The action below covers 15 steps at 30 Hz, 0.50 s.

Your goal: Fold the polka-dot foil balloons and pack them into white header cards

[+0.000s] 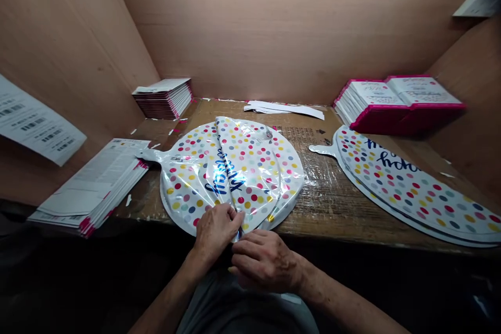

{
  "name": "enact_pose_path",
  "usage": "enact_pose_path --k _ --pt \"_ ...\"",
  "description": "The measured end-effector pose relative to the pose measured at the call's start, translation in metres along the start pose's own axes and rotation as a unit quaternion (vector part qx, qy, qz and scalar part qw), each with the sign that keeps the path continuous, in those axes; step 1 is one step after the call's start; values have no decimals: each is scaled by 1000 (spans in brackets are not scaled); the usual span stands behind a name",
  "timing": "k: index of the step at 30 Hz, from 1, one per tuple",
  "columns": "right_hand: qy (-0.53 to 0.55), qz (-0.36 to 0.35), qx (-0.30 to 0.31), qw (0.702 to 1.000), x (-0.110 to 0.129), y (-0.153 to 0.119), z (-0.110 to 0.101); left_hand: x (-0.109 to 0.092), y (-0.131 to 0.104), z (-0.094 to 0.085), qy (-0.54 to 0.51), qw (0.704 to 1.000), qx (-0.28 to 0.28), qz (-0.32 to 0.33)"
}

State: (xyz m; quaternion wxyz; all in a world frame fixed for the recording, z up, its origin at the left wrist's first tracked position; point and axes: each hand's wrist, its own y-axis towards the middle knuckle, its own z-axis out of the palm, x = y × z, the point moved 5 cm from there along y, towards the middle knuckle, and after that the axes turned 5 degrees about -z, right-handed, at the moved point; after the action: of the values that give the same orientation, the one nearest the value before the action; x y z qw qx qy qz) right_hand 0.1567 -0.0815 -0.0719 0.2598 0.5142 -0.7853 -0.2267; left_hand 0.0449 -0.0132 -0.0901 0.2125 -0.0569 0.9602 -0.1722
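Your round white foil balloon with multicoloured dots (254, 167) lies on the brown, tape-covered cardboard worktop (319, 198). Folding looks partway: a creased flap crosses the middle, breaking up the lettering; the neck side lies flat, not yet folded. Your left hand (219, 227) pinches the near edge; your right hand (268, 258) curls there, can't tell if gripping. Right: more dotted white foil balloons (410, 190), spread flat.

Dotted foil balloon (254, 182), flat and partly folded

Glossy white with multicoloured dots and dark-blue lettering (237, 181), it lies toward seven o'clock from the view's centre. Its neck (151, 155) points just past nine; one layer folds across, gathered at six.
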Motion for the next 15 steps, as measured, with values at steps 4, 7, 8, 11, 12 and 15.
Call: enact_pose_path --k 4,7,8,11,12,15 --pt "-38 -26 -11 999 10 3 14 -7 6 -8 11 1000 -3 -4" --pt "-70 -16 -16 997 15 1 23 -9 5 -16 85 994 -63 -30" --pt "-85 -4 -21 996 15 -1 24 -9 5 -16 99 992 -71 -34" --pt "-132 51 -27 990 13 -7 27 -8 9 -8 80 995 -53 -14" --pt "-142 62 -22 988 12 -8 28 -7 11 -5 53 998 -39 -2" --pt "-159 64 5 985 13 -2 33 -7 19 -4 -74 996 -9 39"
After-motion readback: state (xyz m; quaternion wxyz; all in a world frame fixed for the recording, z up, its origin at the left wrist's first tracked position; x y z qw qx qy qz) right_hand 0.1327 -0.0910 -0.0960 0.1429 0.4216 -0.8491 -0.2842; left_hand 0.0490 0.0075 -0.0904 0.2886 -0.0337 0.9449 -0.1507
